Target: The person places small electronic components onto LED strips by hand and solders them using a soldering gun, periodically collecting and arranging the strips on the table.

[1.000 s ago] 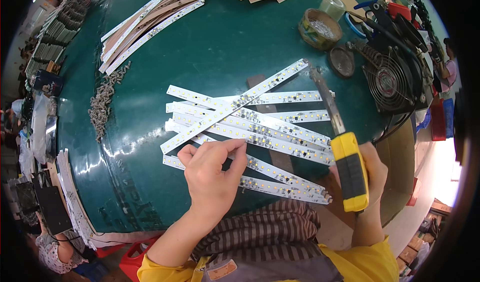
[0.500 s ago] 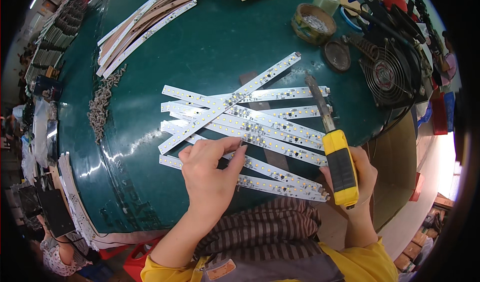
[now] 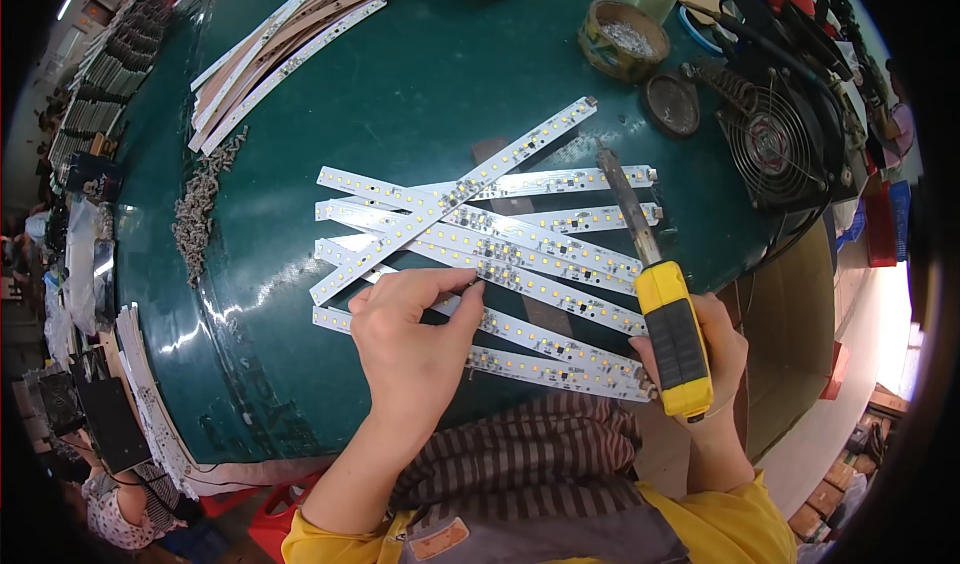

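Several white LED light strips [image 3: 545, 307] lie crossed over one another on the green tabletop [image 3: 480, 54]. One of them slants across the top of the others. Over the lower strips, my left hand [image 3: 405, 349] is closed in a pinch of thumb and forefinger, with something small and dark at the tips that I cannot make out. My right hand [image 3: 728, 349] is wrapped round the yellow and black handle of a soldering iron [image 3: 675, 334]. The iron's metal tip points away from me, above the right ends of the strips, apart from the left fingers.
A fan [image 3: 768, 149] stands at the right, near a small round dish [image 3: 671, 108] and a bowl [image 3: 610, 54] of small metal bits. More strips [image 3: 290, 59] lie at the far left, above a pile of small grey parts [image 3: 200, 209]. A cardboard box [image 3: 790, 334] sits beyond the table's right edge.
Both hands have shifted slightly left, and the soldering iron with them. The left pinch and the grip on the iron look the same.
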A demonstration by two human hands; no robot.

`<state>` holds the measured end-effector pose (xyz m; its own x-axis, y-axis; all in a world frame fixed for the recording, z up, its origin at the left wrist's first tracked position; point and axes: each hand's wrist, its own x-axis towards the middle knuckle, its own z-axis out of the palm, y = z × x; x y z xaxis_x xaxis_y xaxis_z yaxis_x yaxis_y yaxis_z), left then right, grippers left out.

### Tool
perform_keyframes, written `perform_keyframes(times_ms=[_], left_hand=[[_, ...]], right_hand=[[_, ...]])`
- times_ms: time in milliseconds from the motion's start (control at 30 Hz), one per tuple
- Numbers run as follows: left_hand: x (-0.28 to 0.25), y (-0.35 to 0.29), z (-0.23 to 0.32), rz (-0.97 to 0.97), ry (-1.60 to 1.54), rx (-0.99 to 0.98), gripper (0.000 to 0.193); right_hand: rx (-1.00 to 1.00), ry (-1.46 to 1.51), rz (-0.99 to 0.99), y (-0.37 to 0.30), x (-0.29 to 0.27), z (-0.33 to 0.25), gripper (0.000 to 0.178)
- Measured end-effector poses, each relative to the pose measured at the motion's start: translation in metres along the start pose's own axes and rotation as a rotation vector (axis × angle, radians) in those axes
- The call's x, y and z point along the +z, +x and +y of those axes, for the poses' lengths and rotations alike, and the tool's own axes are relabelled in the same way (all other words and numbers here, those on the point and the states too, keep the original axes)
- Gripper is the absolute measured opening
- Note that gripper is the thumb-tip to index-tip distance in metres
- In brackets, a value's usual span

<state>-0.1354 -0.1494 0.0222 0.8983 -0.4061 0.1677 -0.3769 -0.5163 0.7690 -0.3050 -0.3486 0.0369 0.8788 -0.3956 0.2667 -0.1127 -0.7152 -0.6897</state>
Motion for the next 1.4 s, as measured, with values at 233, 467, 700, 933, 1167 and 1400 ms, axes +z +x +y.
perform_keyframes(times_ms=[233,467,700,933,1167,1400], left_hand=[[0.000,0.000,0.003,0.036,0.109,0.062,0.014],[-0.003,0.000,0.009,0.024,0.306,0.191,0.014],[-0.003,0.001,0.005,-0.014,0.347,0.292,0.013],[-0.002,-0.004,-0.006,0.026,0.097,0.107,0.015],[0.000,-0.004,-0.009,-0.005,-0.015,0.008,0.011],[-0.003,-0.004,-0.006,0.013,-0.001,0.022,0.009]], right_hand=[[0.019,0.013,0.005,0.000,0.000,-0.002,0.043],[0.028,0.029,-0.006,-0.001,-0.001,-0.003,0.043],[0.043,0.051,-0.029,-0.003,-0.003,0.002,0.045],[0.053,0.134,0.140,-0.018,-0.022,0.008,0.038],[0.365,0.356,-0.115,-0.023,-0.025,-0.041,0.032],[0.114,0.323,-0.128,-0.005,-0.009,-0.044,0.030]])
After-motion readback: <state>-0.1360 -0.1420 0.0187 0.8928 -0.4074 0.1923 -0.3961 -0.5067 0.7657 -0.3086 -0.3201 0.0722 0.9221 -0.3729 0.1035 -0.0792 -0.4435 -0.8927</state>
